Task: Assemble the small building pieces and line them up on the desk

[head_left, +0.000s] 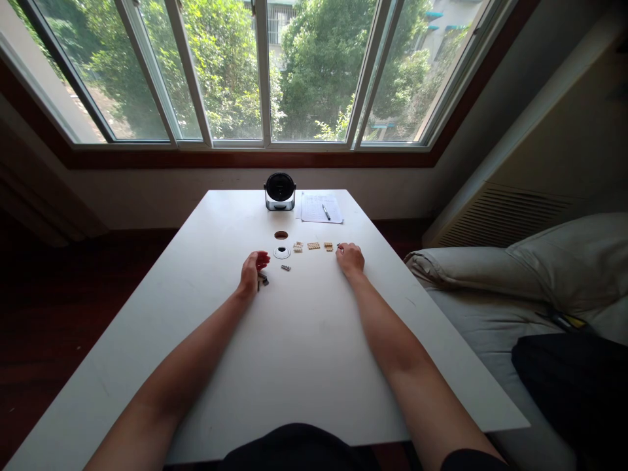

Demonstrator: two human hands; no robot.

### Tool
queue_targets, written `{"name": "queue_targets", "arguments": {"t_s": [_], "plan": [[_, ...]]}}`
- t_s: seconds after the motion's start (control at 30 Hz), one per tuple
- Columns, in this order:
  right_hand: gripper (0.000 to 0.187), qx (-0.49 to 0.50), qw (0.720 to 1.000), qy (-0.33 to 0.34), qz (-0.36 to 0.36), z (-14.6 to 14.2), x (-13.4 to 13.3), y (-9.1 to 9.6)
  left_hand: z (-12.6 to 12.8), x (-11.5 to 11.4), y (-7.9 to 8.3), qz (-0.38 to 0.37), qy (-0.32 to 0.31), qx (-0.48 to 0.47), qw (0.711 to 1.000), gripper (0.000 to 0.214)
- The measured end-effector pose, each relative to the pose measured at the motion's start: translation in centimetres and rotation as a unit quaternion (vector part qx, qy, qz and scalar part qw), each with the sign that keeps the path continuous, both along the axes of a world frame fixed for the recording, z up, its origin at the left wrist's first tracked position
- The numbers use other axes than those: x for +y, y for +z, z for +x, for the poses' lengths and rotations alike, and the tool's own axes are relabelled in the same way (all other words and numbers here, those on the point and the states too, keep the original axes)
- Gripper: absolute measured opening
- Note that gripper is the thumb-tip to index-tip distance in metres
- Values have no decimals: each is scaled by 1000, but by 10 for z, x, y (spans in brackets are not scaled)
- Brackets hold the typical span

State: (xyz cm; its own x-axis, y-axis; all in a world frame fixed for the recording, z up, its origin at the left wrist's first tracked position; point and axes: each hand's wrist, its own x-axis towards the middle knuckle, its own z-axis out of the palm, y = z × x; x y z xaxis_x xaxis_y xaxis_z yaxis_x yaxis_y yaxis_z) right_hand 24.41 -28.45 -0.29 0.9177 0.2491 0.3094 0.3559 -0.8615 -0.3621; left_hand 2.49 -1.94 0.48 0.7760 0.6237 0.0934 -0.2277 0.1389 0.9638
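Our left hand (pixel 252 273) pinches a small red plastic piece (pixel 263 260); our right hand (pixel 350 259), curled narrow, holds nothing we can make out, with three unjoined tan plastic brick plates (pixel 313 246) at its nine o'clock.

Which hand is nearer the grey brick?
Left. The left hand is just to the left of the grey brick; the right hand is farther off to its right.

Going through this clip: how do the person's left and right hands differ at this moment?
The left hand stands on its edge with fingers curled around a red piece, while the right hand lies palm down with no clear hold. The left hand is beside a dark brick; the right hand's fingertips are near a tan plate. Both hands are bare and sit on the white table.
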Motion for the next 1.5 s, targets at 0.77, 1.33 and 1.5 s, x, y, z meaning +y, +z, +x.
{"name": "queue_targets", "arguments": {"t_s": [0.77,1.33,1.5], "plan": [[26,-50,872,482,-71,-121,74,35,5,4,-9,126,11,31,991,19],[20,-43,882,466,-59,-130,85,26,2,1,-6,131,3,42,990,17],[23,-58,881,467,-57,-130,85,25,2,1,-6,141,3,43,989,16]]}}
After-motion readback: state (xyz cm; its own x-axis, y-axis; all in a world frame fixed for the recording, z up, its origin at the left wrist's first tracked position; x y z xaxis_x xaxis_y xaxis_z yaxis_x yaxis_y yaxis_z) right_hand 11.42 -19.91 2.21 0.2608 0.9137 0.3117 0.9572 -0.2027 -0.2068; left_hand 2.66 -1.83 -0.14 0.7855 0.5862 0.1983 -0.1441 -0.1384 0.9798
